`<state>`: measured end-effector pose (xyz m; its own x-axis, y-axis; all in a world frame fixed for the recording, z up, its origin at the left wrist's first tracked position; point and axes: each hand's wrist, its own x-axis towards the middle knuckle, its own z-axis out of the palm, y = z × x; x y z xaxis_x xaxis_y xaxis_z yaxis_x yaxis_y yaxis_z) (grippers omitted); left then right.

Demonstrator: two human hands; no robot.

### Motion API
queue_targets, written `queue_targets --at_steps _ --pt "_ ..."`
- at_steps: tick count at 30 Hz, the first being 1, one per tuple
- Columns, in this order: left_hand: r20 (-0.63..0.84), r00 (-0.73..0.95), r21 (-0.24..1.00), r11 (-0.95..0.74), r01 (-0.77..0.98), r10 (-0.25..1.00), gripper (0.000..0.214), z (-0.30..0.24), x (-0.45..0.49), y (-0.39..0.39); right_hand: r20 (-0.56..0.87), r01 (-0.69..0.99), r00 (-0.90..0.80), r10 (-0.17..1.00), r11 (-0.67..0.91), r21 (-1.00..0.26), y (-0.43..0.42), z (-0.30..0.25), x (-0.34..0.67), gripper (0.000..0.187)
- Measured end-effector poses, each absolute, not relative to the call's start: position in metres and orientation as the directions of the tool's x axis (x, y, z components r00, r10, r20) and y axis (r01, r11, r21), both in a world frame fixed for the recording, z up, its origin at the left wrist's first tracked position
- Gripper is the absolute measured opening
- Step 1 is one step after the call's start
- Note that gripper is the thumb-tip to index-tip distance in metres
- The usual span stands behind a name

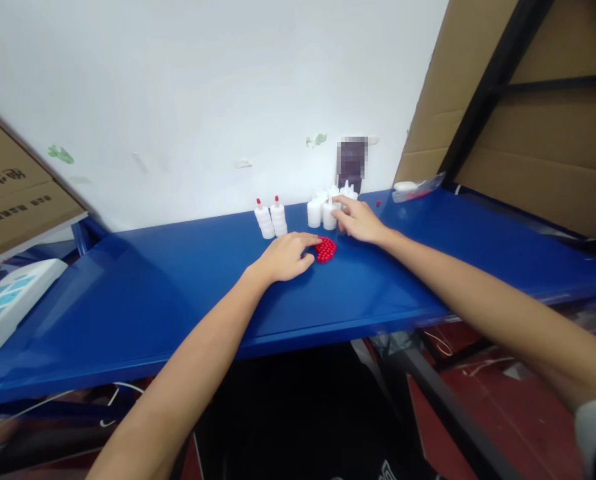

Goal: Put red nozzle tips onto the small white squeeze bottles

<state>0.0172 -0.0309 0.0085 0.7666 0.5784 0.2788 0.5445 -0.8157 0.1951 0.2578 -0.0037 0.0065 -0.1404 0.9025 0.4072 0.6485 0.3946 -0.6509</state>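
Observation:
My left hand (291, 257) reaches onto a round cluster of small red caps (327, 251), its index finger stretched over the caps' edge and its thumb apart. No cap shows between those fingers. Just behind the caps, my right hand (361, 221) has its fingers closed around the front white squeeze bottle (330, 217), near its bare nozzle. More white bottles (314, 213) without red tips stand grouped beside and behind it, partly hidden by the hand. To the left, two white bottles (278, 217) stand upright with red caps on their nozzles.
A dark phone-like object (352, 160) leans on the white wall behind the bottles. One loose red cap (379, 203) and a clear plastic bag (418, 189) lie to the right on the blue table (178, 287). At far left are a white device (15, 300) and a cardboard box (18, 187).

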Motion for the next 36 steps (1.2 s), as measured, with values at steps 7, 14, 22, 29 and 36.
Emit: queue_targets --at_steps 7,14,22,29,36 --pt "0.285 0.765 0.174 -0.816 0.552 0.578 0.05 0.0092 0.0177 -0.0316 0.396 0.652 -0.163 0.904 0.4 -0.644 -0.0037 0.0068 0.2573 0.044" --pt "0.287 0.752 0.161 -0.804 0.572 0.593 0.047 0.0115 0.0137 -0.028 0.395 0.644 -0.187 0.899 0.416 -0.642 -0.0009 0.0043 0.2593 0.044" --pt "0.301 0.739 0.173 -0.796 0.58 0.603 0.043 0.0137 0.0115 -0.0282 0.394 0.644 -0.211 0.895 0.43 -0.632 -0.0017 0.0049 0.2594 0.045" --pt "0.304 0.746 0.169 -0.804 0.57 0.592 0.042 0.0161 0.0109 -0.0291 0.378 0.65 -0.225 0.898 0.427 -0.628 0.0002 0.004 0.2602 0.045" --pt "0.323 0.745 0.172 -0.811 0.56 0.583 0.037 0.0166 0.0109 -0.029 0.368 0.649 -0.228 0.902 0.422 -0.633 0.0003 0.004 0.2607 0.043"
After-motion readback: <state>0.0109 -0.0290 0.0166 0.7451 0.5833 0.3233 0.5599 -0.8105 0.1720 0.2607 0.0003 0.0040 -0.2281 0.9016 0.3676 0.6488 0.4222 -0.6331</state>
